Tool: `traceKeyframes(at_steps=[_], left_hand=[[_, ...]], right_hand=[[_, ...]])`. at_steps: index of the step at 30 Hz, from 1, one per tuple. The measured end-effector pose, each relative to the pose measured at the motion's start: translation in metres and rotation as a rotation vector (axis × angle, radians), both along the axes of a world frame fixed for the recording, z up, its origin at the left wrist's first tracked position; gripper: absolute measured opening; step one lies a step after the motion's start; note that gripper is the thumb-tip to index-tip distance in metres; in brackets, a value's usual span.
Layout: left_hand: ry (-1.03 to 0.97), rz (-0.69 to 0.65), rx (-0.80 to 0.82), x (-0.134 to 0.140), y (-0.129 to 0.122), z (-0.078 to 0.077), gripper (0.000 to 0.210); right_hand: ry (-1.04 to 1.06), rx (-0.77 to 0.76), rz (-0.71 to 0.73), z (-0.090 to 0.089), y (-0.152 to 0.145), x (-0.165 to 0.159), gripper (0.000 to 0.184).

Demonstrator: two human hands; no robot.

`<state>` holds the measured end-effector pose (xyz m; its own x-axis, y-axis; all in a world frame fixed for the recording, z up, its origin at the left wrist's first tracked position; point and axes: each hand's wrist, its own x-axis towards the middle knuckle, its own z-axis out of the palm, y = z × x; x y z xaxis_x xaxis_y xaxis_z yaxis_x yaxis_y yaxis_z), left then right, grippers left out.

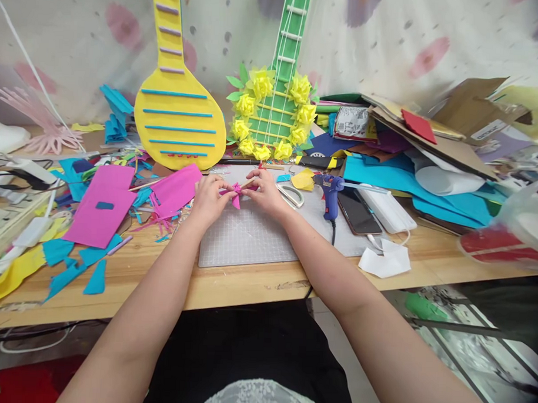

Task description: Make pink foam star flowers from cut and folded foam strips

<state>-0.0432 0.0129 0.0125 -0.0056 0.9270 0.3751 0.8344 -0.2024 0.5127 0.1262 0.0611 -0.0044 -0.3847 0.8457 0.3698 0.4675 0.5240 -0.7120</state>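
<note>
A small magenta paper piece with pointed, petal-like tips (237, 195) is pinched between both hands above the grey cutting mat (250, 242). My left hand (210, 196) grips its left side with thumb and fingertips. On the other side, my right hand (269, 192) pinches it, and a thin tan stick (247, 183) shows at those fingertips. Whether the stick is attached to the paper I cannot tell. Just behind the right hand lie scissors (292, 196), their handles showing. A magenta sheet (176, 189) lies by the left hand.
A yellow cardboard instrument (179, 125) and a green one with yellow flowers (276, 116) lean at the back. To the right are a blue glue gun (332, 195), a phone (357, 210) and stacked paper and cardboard (430, 136). Blue scraps (67, 277) cover the left.
</note>
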Motion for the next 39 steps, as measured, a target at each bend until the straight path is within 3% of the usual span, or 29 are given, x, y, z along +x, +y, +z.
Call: traceKeyframes(at_steps=[5, 10, 13, 19, 31, 39], left_hand=[[0.089, -0.064, -0.047, 0.001, -0.003, 0.003, 0.011], [0.094, -0.018, -0.009, 0.003, -0.005, 0.003, 0.011], [0.09, -0.004, 0.033, 0.003, -0.004, 0.001, 0.011], [0.124, -0.008, 0.059, 0.004, -0.005, 0.0, 0.013], [0.145, -0.045, 0.051, 0.008, -0.012, 0.009, 0.012], [0.133, -0.071, 0.059, 0.007, -0.008, 0.006, 0.015]], right_hand=[[-0.012, -0.027, 0.129, -0.003, 0.007, 0.01, 0.01], [0.071, -0.087, 0.178, 0.004, 0.006, 0.019, 0.022], [0.071, -0.031, 0.123, 0.01, 0.002, 0.019, 0.024], [-0.105, 0.18, 0.009, 0.011, -0.009, 0.005, 0.009], [-0.117, 0.15, 0.03, 0.012, -0.011, -0.001, 0.003], [-0.13, 0.072, 0.041, 0.015, -0.011, 0.0, 0.004]])
